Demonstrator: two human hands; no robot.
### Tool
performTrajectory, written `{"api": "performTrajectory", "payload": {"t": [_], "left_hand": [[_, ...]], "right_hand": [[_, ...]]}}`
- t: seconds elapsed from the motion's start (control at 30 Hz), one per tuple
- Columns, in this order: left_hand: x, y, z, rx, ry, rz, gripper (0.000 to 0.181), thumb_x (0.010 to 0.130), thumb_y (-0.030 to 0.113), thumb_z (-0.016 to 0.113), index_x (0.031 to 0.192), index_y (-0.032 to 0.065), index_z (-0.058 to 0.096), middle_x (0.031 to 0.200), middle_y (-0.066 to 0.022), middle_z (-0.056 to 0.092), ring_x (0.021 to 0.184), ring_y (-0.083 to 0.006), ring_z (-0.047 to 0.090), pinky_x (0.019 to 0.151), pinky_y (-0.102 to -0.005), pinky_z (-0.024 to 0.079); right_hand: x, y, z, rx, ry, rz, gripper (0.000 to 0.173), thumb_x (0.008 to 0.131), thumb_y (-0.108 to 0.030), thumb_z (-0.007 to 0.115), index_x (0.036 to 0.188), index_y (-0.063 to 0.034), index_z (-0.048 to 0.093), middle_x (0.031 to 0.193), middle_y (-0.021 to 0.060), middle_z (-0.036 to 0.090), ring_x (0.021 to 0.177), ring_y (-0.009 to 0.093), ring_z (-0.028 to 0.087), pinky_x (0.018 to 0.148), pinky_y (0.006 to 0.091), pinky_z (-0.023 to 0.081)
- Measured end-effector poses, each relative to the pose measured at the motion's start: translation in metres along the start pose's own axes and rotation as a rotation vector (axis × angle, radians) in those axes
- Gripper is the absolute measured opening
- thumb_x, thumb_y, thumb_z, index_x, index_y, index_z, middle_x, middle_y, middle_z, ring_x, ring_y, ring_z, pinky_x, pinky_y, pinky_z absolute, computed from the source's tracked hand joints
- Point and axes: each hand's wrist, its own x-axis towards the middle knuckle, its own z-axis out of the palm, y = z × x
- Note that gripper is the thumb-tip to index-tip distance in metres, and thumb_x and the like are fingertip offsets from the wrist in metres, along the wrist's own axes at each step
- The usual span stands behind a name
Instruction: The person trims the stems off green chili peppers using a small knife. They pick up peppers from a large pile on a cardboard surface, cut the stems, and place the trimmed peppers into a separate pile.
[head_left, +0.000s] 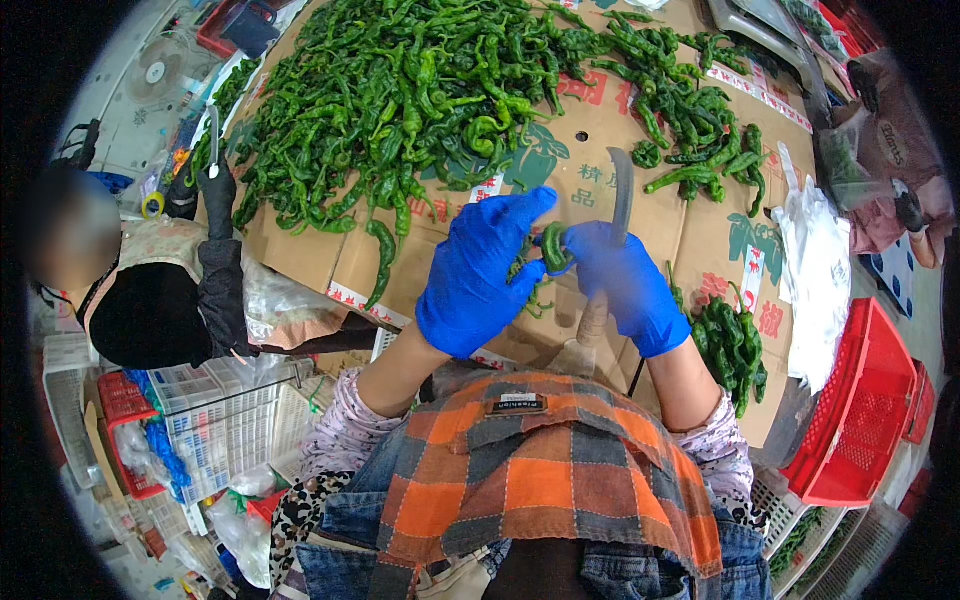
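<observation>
My left hand (476, 274), in a blue glove, is beside a curled green pepper (555, 247), thumb tip close to it. Bits of green show around that thumb; whether they lie in the palm or on the cardboard below, I cannot tell. My right hand (622, 281), also blue-gloved and partly blurred, pinches the curled pepper at its fingertips. The same hand grips a knife, its curved blade (622, 187) pointing away from me and its wrapped handle (592, 322) coming out below the palm. Both hands are above a cardboard-covered table (480, 330).
A large heap of green peppers (405, 97) covers the far left. A looser pile (690, 120) lies far right, a small bunch (727, 345) near right. White plastic bags (817, 262) and a red crate (855, 405) flank the right edge. A co-worker's black-gloved hand (217, 195) holds a knife.
</observation>
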Motion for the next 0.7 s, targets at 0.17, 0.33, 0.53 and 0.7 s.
{"api": "performTrajectory", "payload": {"t": [0.17, 0.33, 0.53, 0.7], "left_hand": [[-0.005, 0.0, 0.006, -0.359, -0.047, -0.167, 0.053, 0.081, 0.008, 0.067, 0.131, 0.0102, 0.051, 0.112, -0.0122, 0.053, 0.102, -0.0243, 0.058, 0.085, -0.0352, 0.049], [-0.006, 0.002, 0.011, -0.472, -0.035, -0.189, 0.05, 0.082, 0.009, 0.067, 0.13, 0.0093, 0.051, 0.109, -0.0108, 0.053, 0.096, -0.0213, 0.06, 0.082, -0.0324, 0.05], [-0.006, 0.007, 0.006, -0.439, -0.038, -0.226, 0.046, 0.083, 0.01, 0.067, 0.127, 0.0072, 0.052, 0.107, -0.0101, 0.056, 0.094, -0.0198, 0.06, 0.081, -0.032, 0.05], [-0.008, 0.009, 0.01, -0.71, -0.002, -0.357, 0.039, 0.087, 0.01, 0.064, 0.124, 0.0027, 0.053, 0.107, -0.0077, 0.061, 0.091, -0.015, 0.061, 0.08, -0.0303, 0.05]], "right_hand": [[-0.006, -0.001, 0.004, 0.15, 0.031, -0.029, 0.019, 0.087, -0.019, 0.066, 0.096, -0.0029, 0.065, 0.082, 0.0048, 0.064, 0.06, 0.01, 0.051, 0.056, 0.0237, 0.042], [-0.009, -0.004, 0.008, 0.15, 0.042, -0.02, 0.018, 0.086, -0.019, 0.066, 0.095, -0.0026, 0.064, 0.08, 0.0048, 0.063, 0.06, 0.011, 0.051, 0.055, 0.0241, 0.042], [-0.014, -0.012, 0.017, 0.091, 0.079, -0.011, 0.021, 0.085, -0.021, 0.068, 0.092, -0.0019, 0.064, 0.077, 0.0046, 0.062, 0.059, 0.01, 0.051, 0.053, 0.0237, 0.041], [-0.019, -0.015, 0.023, 0.006, 0.099, 0.004, 0.022, 0.085, -0.023, 0.069, 0.09, -0.0017, 0.063, 0.072, 0.0029, 0.06, 0.058, 0.009, 0.049, 0.052, 0.0229, 0.04]]}}
